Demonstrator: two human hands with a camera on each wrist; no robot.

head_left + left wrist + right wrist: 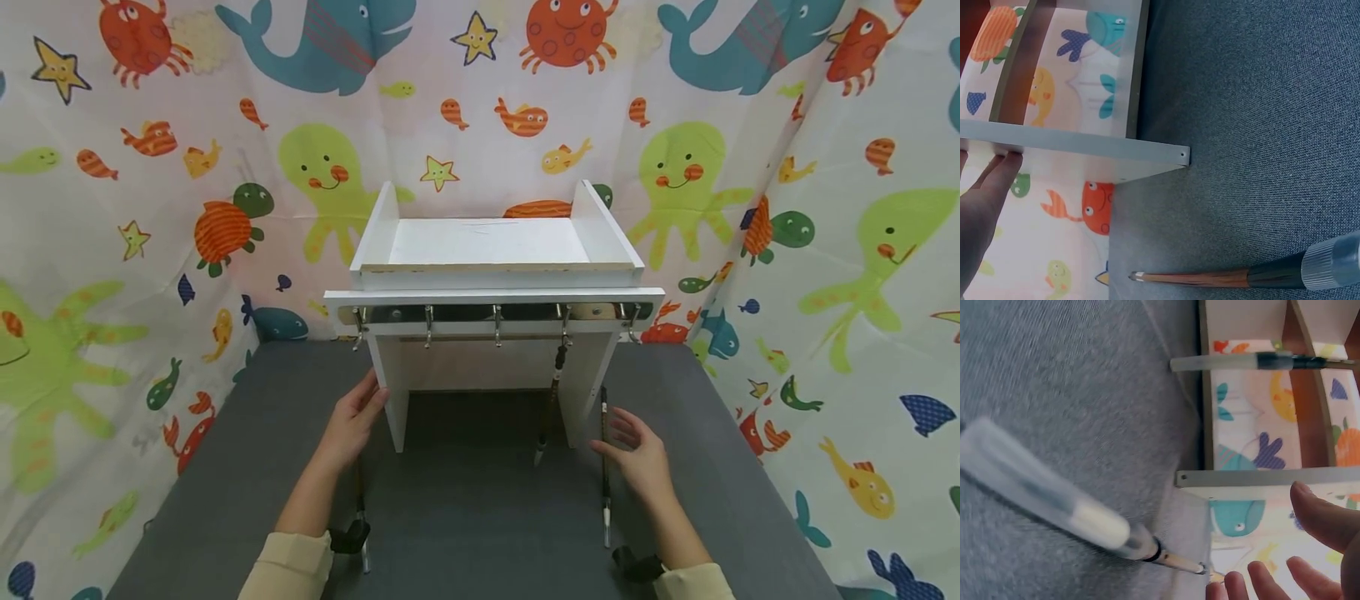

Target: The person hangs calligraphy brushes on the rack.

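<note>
A white shelf rack stands in front of me, with several metal hooks along its front rail. From one hook toward the right hangs a brush, its capped tip downward. My left hand touches the outer face of the left side panel with its fingers. Outside the right panel, my right hand is spread and holds nothing. A second brush with a clear cap lies just left of that hand. Another brush lies by the left forearm, partly hidden by a black wrist strap.
Grey cloth covers the table under the rack. Behind and at both sides hangs a white curtain printed with sea animals. An open tray section with low side walls tops the rack.
</note>
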